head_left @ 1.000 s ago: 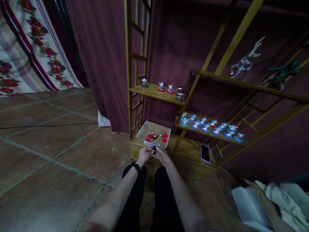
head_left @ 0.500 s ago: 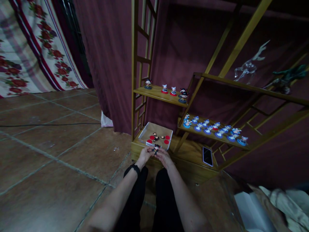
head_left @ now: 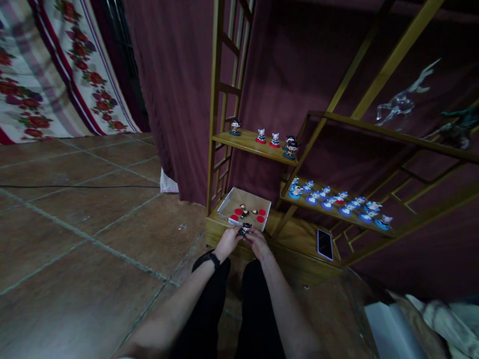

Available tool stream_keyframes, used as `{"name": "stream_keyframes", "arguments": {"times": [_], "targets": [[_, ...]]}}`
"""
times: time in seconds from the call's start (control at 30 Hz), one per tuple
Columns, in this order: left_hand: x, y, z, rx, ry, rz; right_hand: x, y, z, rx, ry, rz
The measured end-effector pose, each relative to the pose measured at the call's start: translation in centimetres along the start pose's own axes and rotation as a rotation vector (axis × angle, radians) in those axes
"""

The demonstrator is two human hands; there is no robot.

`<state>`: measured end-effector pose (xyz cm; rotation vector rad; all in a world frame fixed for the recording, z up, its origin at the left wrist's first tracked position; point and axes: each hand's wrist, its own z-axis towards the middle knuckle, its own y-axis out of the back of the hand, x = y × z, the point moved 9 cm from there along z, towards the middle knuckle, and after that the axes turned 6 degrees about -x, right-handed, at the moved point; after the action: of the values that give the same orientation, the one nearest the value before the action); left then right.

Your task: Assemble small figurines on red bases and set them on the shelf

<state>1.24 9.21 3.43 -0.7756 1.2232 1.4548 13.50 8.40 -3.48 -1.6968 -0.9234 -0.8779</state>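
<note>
Between my two hands is a small black-haired figurine [head_left: 245, 228] on a dark base, held just in front of the cardboard box. My left hand [head_left: 229, 240] is closed on its left side, and my right hand [head_left: 258, 242] grips it from the right. In the shallow white box [head_left: 229, 196] lie several small figurines [head_left: 244, 214] and red round bases [head_left: 261, 219]. Two white-haired figurines on red bases [head_left: 275, 140] stand on the upper left shelf [head_left: 247, 144], with black-haired figurines [head_left: 291, 149] at both of its ends.
A lower shelf [head_left: 329, 208] carries several blue and purple figurines [head_left: 346, 208]. On the cabinet bottom lies a phone [head_left: 325, 244]. A clear glass figure [head_left: 402, 103] stands on the upper right shelf. A white box and cloth [head_left: 392, 326] lie at the lower right.
The view has shifted slightly, so the shelf sits further right in the picture. Both hands still hold the figurine, which now appears tilted a little more.
</note>
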Motion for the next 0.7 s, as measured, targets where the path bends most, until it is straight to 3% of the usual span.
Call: {"name": "stream_keyframes", "arguments": {"times": [0.17, 0.53, 0.7], "targets": [[-1.5, -0.5, -0.8, 0.050, -0.161, 0.179, -0.2, -0.1, 0.3, -0.020, 0.011, -0.019], [-2.6, -0.7, -1.8, 0.111, -0.136, 0.280, 0.3, 0.5, 0.7, -0.080, 0.084, -0.009], [-3.6, -2.2, -2.5, 0.200, -0.343, 0.662, 0.9, 0.7, 0.6, -0.043, 0.126, 0.012]]}}
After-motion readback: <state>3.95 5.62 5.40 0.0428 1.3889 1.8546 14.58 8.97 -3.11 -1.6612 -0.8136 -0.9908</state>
